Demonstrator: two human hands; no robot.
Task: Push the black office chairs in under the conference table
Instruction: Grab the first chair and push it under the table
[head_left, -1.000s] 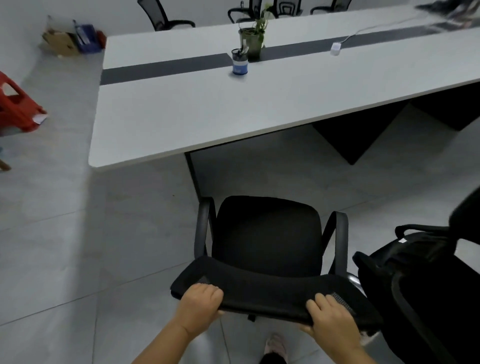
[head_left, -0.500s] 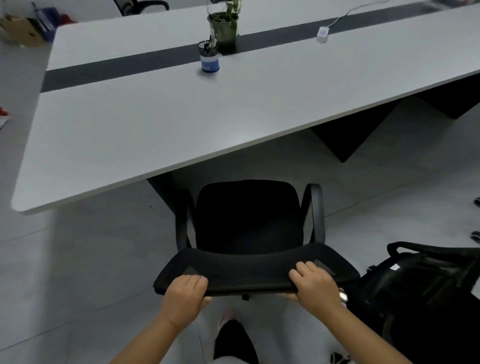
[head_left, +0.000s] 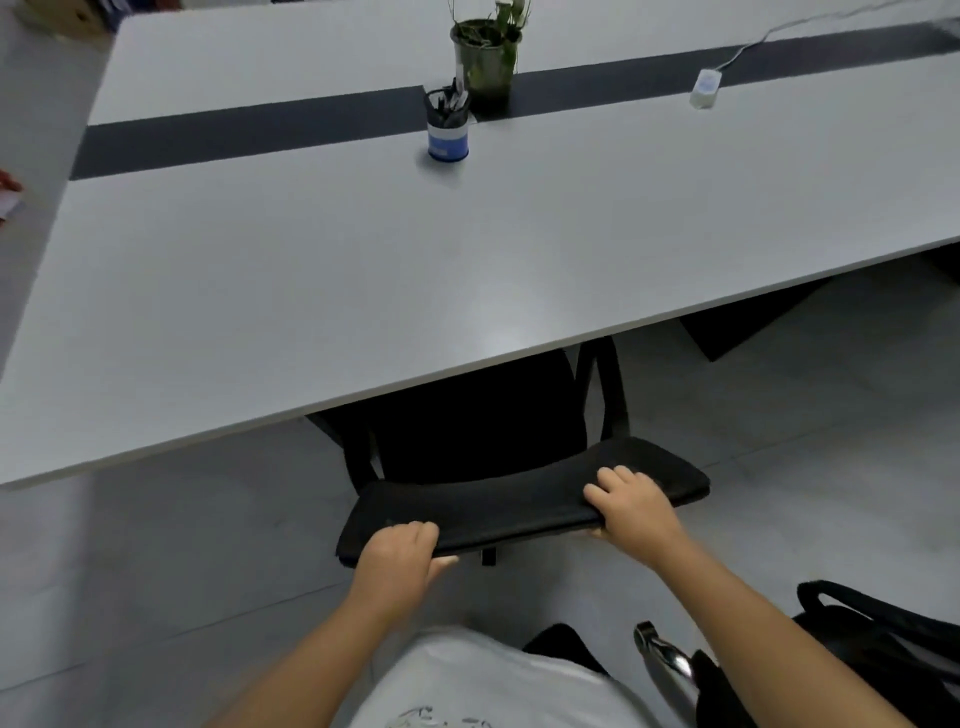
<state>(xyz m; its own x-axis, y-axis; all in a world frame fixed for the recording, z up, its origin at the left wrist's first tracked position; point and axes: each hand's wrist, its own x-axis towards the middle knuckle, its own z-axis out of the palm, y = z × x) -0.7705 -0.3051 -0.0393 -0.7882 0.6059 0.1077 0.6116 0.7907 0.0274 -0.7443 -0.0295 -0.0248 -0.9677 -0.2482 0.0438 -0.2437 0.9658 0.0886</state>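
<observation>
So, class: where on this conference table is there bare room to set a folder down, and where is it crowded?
The near white half of the conference table, between the front edge and the dark centre strip, is bare. So is the strip's left end. It is crowded at the middle, where the pen cup and plant pot stand close together, and near the white adapter.

Chair (head_left: 483, 415) now rolled forward, seat front tucked under table (head_left: 311, 291) edge.

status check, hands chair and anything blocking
Left hand and right hand both gripping chair backrest. Seat partly under table. Nothing visible blocking; second chair off right.
</observation>
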